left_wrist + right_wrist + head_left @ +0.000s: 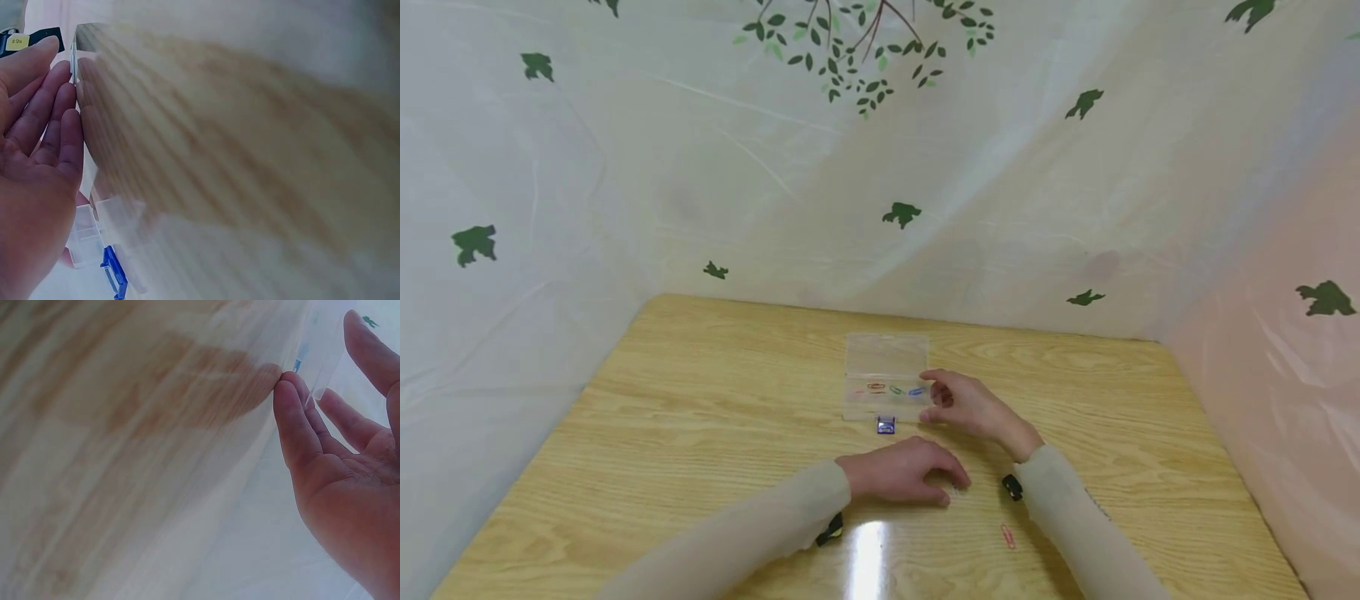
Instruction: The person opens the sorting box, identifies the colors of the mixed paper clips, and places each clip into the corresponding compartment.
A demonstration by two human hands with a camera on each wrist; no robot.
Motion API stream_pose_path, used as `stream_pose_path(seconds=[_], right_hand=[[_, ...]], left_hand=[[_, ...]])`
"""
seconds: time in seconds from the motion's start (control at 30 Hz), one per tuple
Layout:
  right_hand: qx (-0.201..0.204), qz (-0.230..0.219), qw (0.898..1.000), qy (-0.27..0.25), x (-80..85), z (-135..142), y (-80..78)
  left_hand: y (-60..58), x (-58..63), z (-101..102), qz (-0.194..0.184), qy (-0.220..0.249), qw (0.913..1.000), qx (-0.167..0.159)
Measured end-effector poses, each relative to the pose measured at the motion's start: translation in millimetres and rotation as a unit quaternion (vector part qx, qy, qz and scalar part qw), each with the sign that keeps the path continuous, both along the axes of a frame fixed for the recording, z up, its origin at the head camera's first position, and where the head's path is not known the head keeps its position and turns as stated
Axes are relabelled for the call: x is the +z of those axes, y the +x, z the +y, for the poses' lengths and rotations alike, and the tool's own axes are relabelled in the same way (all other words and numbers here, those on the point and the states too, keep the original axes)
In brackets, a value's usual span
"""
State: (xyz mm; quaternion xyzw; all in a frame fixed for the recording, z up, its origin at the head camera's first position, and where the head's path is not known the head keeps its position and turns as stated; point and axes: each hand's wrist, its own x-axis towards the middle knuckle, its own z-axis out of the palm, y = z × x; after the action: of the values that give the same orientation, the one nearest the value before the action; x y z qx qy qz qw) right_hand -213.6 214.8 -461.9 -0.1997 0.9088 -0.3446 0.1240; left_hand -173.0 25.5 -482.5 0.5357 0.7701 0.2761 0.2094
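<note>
A clear plastic box (850, 408) lies on the table, its lid (887, 354) folded back. Inside, red clips (876, 387), a green paper clip (897, 390) and a blue paper clip (916, 392) lie in a row. My right hand (966, 406) grips the box's right end, thumb at the front corner and a finger at the hinge side. In front of it, my left hand (906, 471) reaches across to the right, palm low. Its thumb and fingertips are apart, around small silvery pieces (955, 492) on the wood.
A pink-red paper clip (1007, 536) lies on the table (700, 417) near the right forearm. The box's blue latch (886, 425) points to the front. Black wrist devices (1012, 487) show below the sleeves. A pale curtain (775, 233) with leaf prints stands behind the table.
</note>
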Motion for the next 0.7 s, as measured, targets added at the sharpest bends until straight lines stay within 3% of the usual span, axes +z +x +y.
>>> stream_pose_path(seconds=[0.43, 0.7], right_hand=[[-0.003, 0.001, 1.000, 0.004, 0.5, -1.3, -0.4], [-0.001, 0.001, 1.000, 0.006, 0.8, -1.8, 0.4]], left_hand=[[1.2, -1.8, -5.6, -0.007, 0.007, 0.9999, -0.008], [4.2, 1.4, -6.8, 0.041, -0.008, 0.9991, -0.008]])
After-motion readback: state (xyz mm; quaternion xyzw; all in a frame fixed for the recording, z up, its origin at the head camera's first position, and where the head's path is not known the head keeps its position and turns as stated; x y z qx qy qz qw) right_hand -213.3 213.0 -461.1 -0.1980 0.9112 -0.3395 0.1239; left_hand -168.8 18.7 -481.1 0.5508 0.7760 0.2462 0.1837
